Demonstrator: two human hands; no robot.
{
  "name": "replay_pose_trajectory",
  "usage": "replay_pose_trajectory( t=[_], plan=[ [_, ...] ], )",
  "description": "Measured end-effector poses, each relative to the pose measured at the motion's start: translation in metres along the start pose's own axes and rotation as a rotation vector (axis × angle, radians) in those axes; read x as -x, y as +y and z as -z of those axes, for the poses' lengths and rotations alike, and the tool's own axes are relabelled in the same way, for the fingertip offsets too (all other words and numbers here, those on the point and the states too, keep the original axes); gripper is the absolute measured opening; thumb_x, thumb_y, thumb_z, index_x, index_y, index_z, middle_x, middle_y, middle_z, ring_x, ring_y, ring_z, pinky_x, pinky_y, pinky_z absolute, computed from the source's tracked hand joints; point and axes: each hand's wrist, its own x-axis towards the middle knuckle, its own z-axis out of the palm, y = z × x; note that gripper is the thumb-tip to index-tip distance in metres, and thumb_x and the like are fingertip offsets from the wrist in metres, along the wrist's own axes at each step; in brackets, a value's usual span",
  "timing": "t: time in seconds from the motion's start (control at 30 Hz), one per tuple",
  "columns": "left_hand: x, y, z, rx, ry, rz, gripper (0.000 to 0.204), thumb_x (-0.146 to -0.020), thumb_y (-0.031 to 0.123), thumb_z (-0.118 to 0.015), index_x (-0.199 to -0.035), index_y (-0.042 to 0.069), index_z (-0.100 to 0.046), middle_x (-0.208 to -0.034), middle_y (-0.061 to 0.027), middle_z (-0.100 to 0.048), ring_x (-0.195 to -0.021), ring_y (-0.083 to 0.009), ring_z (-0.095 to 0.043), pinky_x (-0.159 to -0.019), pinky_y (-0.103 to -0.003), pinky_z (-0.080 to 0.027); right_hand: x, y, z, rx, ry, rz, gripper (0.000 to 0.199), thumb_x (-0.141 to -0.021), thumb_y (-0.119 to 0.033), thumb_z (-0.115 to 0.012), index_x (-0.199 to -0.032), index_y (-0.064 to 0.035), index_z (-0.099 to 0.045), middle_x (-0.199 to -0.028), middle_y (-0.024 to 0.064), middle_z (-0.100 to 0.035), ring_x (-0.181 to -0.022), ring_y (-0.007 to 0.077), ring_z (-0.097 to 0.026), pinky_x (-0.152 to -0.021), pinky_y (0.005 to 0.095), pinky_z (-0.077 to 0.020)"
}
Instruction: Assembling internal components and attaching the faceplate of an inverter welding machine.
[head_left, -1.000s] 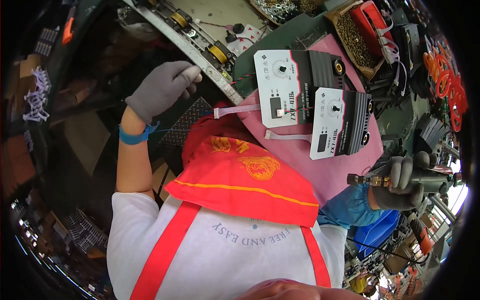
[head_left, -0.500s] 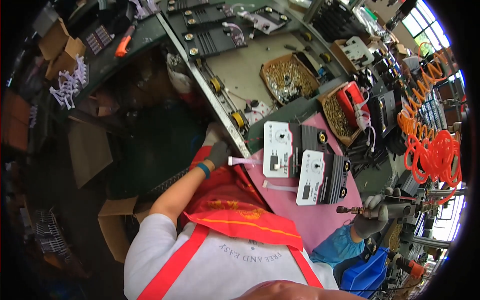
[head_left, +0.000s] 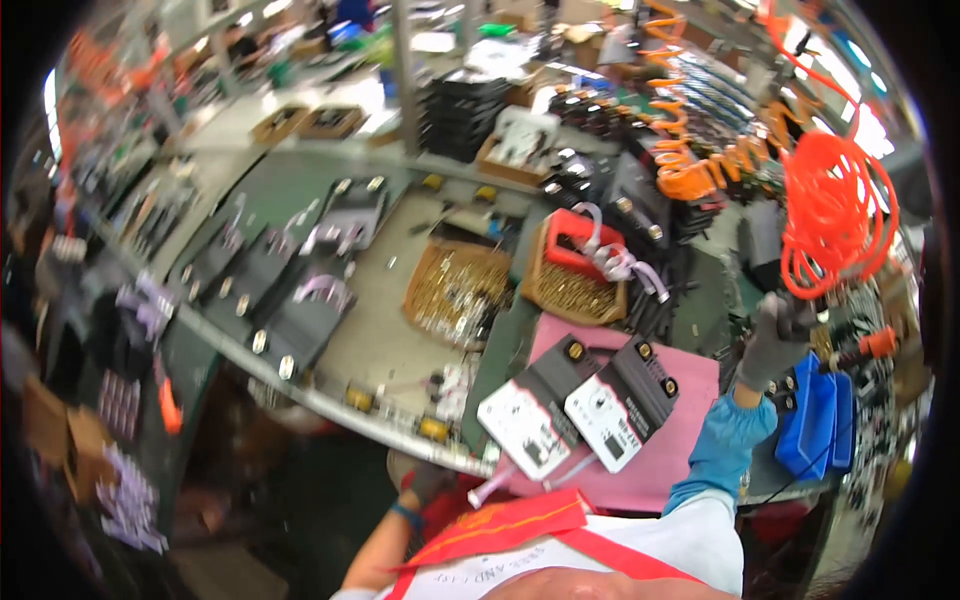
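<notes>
My right hand (head_left: 762, 348), in a grey glove and blue sleeve, is raised beyond the right edge of the pink mat (head_left: 660, 470). Its fingers are closed around the dark body of an air screwdriver (head_left: 797, 318), blurred, with the tip out of sight. My left hand (head_left: 432, 486), in a dark glove, is low beside the bench's front edge; its fingers are too dark to read. Between the hands, two control panels lie side by side on the mat: a left panel (head_left: 522, 425) and a right panel (head_left: 607, 415). Each has a white face, a black finned part and a pale cable.
Behind the panels stand a carton of brass screws (head_left: 575, 290) with a red tool in it and another screw tray (head_left: 450, 290). Blue bins (head_left: 808, 425) are at right, below a coiled red hose (head_left: 835, 215). Several black panels (head_left: 300, 320) line the left bench.
The view has swung up and turned, so the bench appears lower and farther left. My right hand has moved away from the panels with the air screwdriver. My left hand remains by the bench edge.
</notes>
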Motion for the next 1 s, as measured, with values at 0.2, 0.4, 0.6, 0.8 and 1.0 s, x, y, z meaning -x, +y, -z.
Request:
replay_pose_trajectory(
  t=[0.2, 0.4, 0.6, 0.8, 1.0],
  plan=[
    [-0.063, -0.015, 0.053, -0.364, -0.008, -0.370, 0.021, -0.090, 0.021, -0.058, -0.096, 0.001, -0.061, -0.085, -0.0108, -0.062, -0.079, -0.0190, -0.060, -0.070, -0.030, -0.049, -0.120, -0.017, -0.136, -0.241, -0.088, -0.049, 0.037, -0.077, -0.007, -0.067, -0.113, -0.0020, -0.057, -0.090, -0.0008, -0.062, -0.073, 0.0059, -0.054, -0.066, 0.0225, -0.0455],
    [-0.080, 0.096, 0.158, -0.254, 0.086, -0.362, 0.021, -0.090, 0.020, -0.057, -0.099, 0.001, -0.061, -0.088, -0.0109, -0.062, -0.082, -0.0187, -0.059, -0.073, -0.030, -0.049, -0.275, -0.008, -0.268, 0.174, -0.078, 0.116, 0.039, -0.072, -0.029, -0.074, -0.102, -0.0074, -0.061, -0.084, 0.0059, -0.067, -0.078, 0.0172, -0.063, -0.073, 0.0330, -0.0497],
    [-0.095, 0.225, 0.215, -0.116, 0.041, -0.405, 0.022, -0.091, 0.019, -0.056, -0.101, 0.001, -0.061, -0.091, -0.0110, -0.062, -0.085, -0.0184, -0.059, -0.075, -0.030, -0.048, -0.385, 0.091, -0.319, 0.280, -0.065, -0.041, 0.036, -0.068, -0.032, -0.073, -0.097, -0.0138, -0.060, -0.092, 0.0136, -0.067, -0.089, 0.0349, -0.064, -0.078, 0.0434, -0.0513],
    [-0.119, 0.307, 0.274, -0.062, -0.024, -0.389, 0.023, -0.091, 0.018, -0.056, -0.104, 0.001, -0.061, -0.094, -0.0111, -0.062, -0.088, -0.0181, -0.059, -0.077, -0.030, -0.048, -0.310, 0.054, -0.342, 0.418, -0.314, -0.137, 0.035, -0.062, -0.055, -0.072, -0.080, -0.0255, -0.067, -0.088, -0.0011, -0.066, -0.099, 0.0263, -0.056, -0.094, 0.0482, -0.0280],
    [-0.072, 0.369, 0.282, 0.048, -0.088, -0.291, 0.024, -0.091, 0.017, -0.055, -0.106, 0.000, -0.062, -0.097, -0.0112, -0.062, -0.091, -0.0178, -0.058, -0.080, -0.029, -0.047, -0.250, 0.042, -0.286, 0.811, -0.340, -0.105, 0.088, -0.071, -0.045, -0.071, -0.141, -0.0100, -0.030, -0.143, 0.0194, -0.033, -0.132, 0.0364, -0.031, -0.107, 0.0513, -0.0240]
  ],
)
